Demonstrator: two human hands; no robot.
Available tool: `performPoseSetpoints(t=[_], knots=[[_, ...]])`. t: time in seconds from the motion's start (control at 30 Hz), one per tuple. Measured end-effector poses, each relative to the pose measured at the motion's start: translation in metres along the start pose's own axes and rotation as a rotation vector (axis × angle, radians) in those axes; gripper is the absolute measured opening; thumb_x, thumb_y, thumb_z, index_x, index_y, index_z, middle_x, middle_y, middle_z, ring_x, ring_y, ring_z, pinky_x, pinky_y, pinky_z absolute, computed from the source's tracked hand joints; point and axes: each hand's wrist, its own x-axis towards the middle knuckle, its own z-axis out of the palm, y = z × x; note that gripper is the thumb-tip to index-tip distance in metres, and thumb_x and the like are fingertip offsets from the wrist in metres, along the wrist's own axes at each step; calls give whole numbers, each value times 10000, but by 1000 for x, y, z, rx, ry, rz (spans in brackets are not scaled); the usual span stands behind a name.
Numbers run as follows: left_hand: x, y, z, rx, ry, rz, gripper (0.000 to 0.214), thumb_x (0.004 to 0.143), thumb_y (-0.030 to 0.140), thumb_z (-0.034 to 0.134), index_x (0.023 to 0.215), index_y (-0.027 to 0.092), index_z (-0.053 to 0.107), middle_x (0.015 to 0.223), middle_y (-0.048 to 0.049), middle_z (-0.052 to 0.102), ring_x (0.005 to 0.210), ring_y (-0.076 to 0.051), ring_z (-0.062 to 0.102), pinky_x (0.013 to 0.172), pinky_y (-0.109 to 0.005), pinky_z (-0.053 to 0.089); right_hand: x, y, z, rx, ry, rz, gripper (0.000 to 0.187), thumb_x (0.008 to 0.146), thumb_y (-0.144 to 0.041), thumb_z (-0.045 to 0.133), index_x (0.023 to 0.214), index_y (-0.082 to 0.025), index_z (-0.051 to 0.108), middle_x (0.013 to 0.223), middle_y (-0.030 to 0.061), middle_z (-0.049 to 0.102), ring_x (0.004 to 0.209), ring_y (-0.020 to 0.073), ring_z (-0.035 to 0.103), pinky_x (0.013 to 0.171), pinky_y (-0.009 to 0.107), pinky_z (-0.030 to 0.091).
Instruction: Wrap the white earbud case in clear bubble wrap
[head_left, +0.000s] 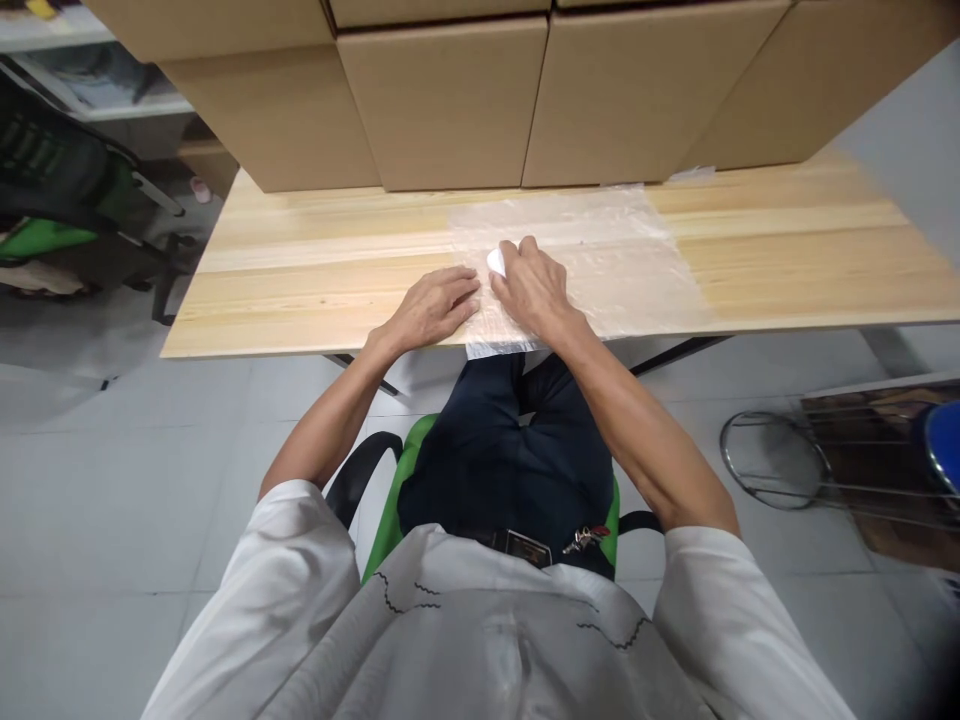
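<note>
A clear plastic sheet (600,250) lies flat on the wooden table (300,280), its near edge hanging a little over the table's front. My left hand (435,310) rests flat on the table at the sheet's left edge, fingers stretched out. My right hand (532,285) sits on the sheet just beside it, fingers curled around a small white object (496,261) that pokes out at the fingertips.
Several cardboard boxes (450,100) stand along the back of the table. A green and black chair (52,190) is at the far left. A wire stool frame (780,460) and a blue item (943,440) sit on the floor at right.
</note>
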Motion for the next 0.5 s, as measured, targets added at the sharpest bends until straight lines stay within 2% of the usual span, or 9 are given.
performPoseSetpoints(t=[0.17, 0.27, 0.37, 0.5], knots=[[-1, 2, 0, 42, -39, 11, 625, 1259, 494, 560, 1690, 138, 838, 1876, -248, 751, 1808, -432, 688, 1541, -665, 528, 6, 5, 10, -16, 96, 43, 526, 1315, -559, 524, 1640, -193, 715, 1602, 350, 751, 1337, 509, 814, 1142, 724, 642], [-9, 7, -1, 60, -52, -10, 664, 1252, 503, 564, 1729, 108, 805, 1922, -270, 699, 1837, -439, 657, 1553, -677, 503, 4, 4, 7, -41, 107, 70, 466, 1317, -492, 547, 1621, -187, 724, 1621, 340, 758, 1350, 480, 820, 1165, 692, 639], [-20, 11, -4, 61, -82, -39, 719, 1253, 540, 567, 1785, 99, 767, 1979, -264, 638, 1892, -440, 593, 1591, -681, 441, -5, -6, -3, -63, 47, 101, 545, 1321, -494, 515, 1716, -160, 688, 1690, 343, 733, 1469, 497, 781, 1228, 685, 623], [-34, 8, -10, 17, -129, -48, 736, 1233, 521, 566, 1854, 161, 729, 2024, -196, 604, 1934, -408, 541, 1638, -656, 363, -23, -18, -13, -38, 12, 155, 697, 1329, -441, 395, 1922, -99, 523, 1810, 341, 680, 1646, 508, 670, 1336, 666, 573]])
